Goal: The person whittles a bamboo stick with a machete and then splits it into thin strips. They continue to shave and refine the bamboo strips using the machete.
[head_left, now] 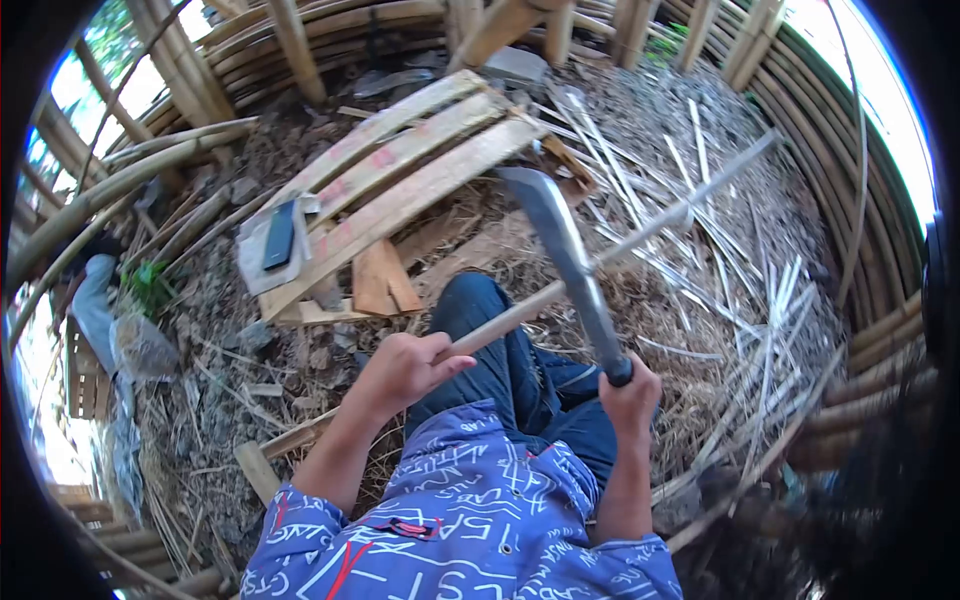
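A long bamboo stick [660,220] is gripped at its near end by the left hand [400,370], seen at about 7 o'clock from the centre of the view. The fingers are clenched around the stick with the thumb laid along it. From that fist the stick runs up towards 2 o'clock, over the dark blue trouser leg [500,350], and ends far out above the litter.

A machete [570,260] is held by the right hand [632,395] at about 5 o'clock. The fingers are closed tight about the dark handle, and the curved blade points up towards 12 o'clock. The blade is crossed over the stick near the middle of the view. Whether the edge bites into the bamboo cannot be told.

At 11 o'clock a wooden pallet [420,150] lies flat on the ground. Its near left corner carries a grey sheet [252,268], and a dark phone [280,235] is laid on that. Two short wooden offcuts [380,280] are seen just below the pallet's edge.

At 3 o'clock the ground is strewn with thin bamboo slivers [760,330] — pale, long, lying at all angles. The whole place is ringed by a curved bamboo wall [840,150] running from 9 o'clock round to 4 o'clock. At 6 o'clock a blue shirt [470,510] printed with white letters fills the bottom of the view.
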